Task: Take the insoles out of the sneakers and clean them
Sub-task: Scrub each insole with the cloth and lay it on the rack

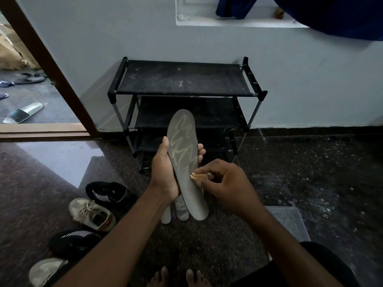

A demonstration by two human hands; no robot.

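Note:
My left hand [165,175] grips a grey insole [184,146] from the side, toe end up, its face streaked with a pale zigzag line. My right hand [223,183] pinches a small pale yellowish piece [195,176] against the insole's right edge at mid length. The ends of two more grey insoles [182,210] stick out below my left hand, behind the front one. On the floor to the left lie two black sneakers [109,194] and two beige sneakers [91,214].
A black three-shelf shoe rack [184,79] stands against the wall straight ahead. A clear plastic box [290,222] sits on the floor at my right. An open doorway [24,96] at left shows slippers outside. My bare toes [178,276] are at the bottom edge.

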